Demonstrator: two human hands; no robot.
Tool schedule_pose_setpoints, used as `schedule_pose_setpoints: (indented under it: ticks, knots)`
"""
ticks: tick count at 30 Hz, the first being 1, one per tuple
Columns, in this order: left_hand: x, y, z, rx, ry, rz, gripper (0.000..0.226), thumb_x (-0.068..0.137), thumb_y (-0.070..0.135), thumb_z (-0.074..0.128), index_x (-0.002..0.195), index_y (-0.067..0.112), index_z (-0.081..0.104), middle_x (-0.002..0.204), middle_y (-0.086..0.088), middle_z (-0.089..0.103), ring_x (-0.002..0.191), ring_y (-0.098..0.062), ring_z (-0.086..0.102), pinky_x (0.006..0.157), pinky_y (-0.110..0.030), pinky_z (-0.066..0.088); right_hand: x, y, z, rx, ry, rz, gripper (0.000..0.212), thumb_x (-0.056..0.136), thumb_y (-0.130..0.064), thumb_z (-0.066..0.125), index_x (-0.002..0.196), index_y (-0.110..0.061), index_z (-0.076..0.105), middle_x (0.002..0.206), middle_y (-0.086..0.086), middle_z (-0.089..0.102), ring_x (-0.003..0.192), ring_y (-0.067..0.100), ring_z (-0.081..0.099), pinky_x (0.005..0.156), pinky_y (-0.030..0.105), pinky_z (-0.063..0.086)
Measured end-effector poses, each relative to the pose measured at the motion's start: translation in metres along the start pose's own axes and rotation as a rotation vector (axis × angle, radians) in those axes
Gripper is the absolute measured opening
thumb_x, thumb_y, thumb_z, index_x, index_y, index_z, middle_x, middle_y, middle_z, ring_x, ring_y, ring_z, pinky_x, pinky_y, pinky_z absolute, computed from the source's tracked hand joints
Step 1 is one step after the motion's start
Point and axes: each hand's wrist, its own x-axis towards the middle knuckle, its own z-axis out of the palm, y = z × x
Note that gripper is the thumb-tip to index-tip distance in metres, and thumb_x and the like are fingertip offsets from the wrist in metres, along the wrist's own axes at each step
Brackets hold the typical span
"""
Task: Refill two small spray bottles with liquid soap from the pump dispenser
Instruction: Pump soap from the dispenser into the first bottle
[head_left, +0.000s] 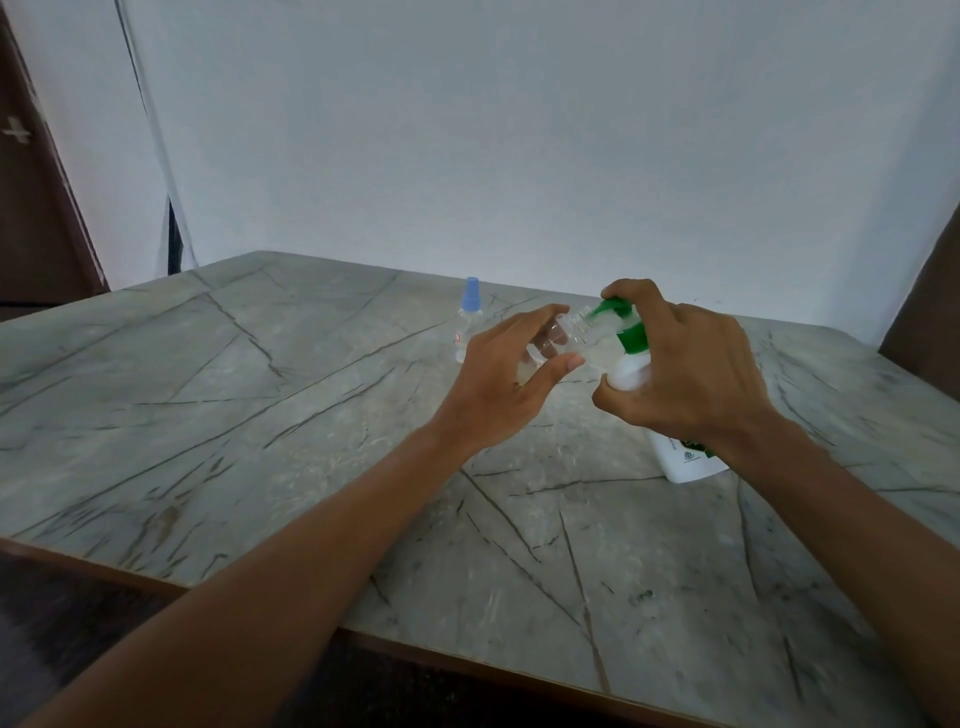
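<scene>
Head | left hand (498, 387) holds uncapped clear bottle (567, 336) at nozzle (598, 310) | right hand (691, 379) grips pump dispenser (629, 371)

— What is the surface like?
— A table (260, 415) with a grey-green, stone-look top crossed by thin dark veins. A brown edge runs along its near side.
— And behind it?
— A plain white wall (519, 130). A thin dark line runs down it at the left, above a narrow dark gap (174, 239) by the table's far corner.
— The sides?
— A dark brown door (31, 218) at far left bears a pale fitting (16, 132). A dark brown panel (930, 312) stands at the right edge, and dark floor (78, 623) shows below the table.
</scene>
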Motion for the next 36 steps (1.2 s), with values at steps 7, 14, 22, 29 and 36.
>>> schedule_pose_setpoints:
  ticks: [7,14,22,29,36]
  knots:
    - [0.0021,-0.0011,0.0,0.039,0.006,-0.001,0.04,0.088,0.033,0.063,0.124,0.017,0.056,0.102,0.013,0.06,0.089,0.01,0.054,0.073,-0.006,0.047,-0.0025,-0.0022,0.0026,-0.062,0.023,0.01,0.083,0.062,-0.047,0.072,0.136,-0.026,0.039,0.089,-0.003,0.067,0.068,0.018,0.053,0.06,0.027,0.044]
    - [0.0031,-0.0019,0.0003,0.045,0.018,-0.005,0.04,0.088,0.035,0.063,0.122,0.017,0.057,0.101,0.01,0.064,0.09,0.002,0.055,0.074,-0.012,0.049,-0.002,-0.0035,0.0015,-0.074,0.01,0.023,0.087,0.063,-0.048,0.073,0.138,-0.025,0.037,0.087,-0.001,0.067,0.067,0.015,0.047,0.06,0.027,0.043]
    - [0.0022,-0.0007,0.0012,0.022,0.012,-0.002,0.043,0.086,0.033,0.065,0.125,0.016,0.056,0.104,0.005,0.065,0.088,0.007,0.057,0.074,-0.009,0.049,0.0,0.0003,0.0015,0.034,0.022,0.033,0.077,0.059,-0.044,0.077,0.126,-0.027,0.042,0.087,-0.005,0.068,0.066,0.015,0.056,0.062,0.025,0.043]
    - [0.0029,-0.0001,0.0019,0.031,0.017,-0.005,0.041,0.087,0.035,0.064,0.124,0.018,0.056,0.103,0.01,0.063,0.088,0.007,0.056,0.074,-0.009,0.049,-0.003,-0.0008,0.0043,-0.01,0.056,0.048,0.082,0.063,-0.047,0.075,0.135,-0.028,0.04,0.086,-0.004,0.066,0.069,0.012,0.047,0.061,0.025,0.042]
    - [0.0039,0.0006,0.0008,0.015,0.022,-0.004,0.041,0.087,0.035,0.064,0.124,0.019,0.056,0.103,0.008,0.065,0.09,0.0,0.057,0.076,-0.014,0.051,-0.0026,0.0003,0.0036,0.016,0.047,0.04,0.084,0.063,-0.047,0.076,0.137,-0.028,0.039,0.084,-0.004,0.065,0.067,0.011,0.046,0.062,0.024,0.039]
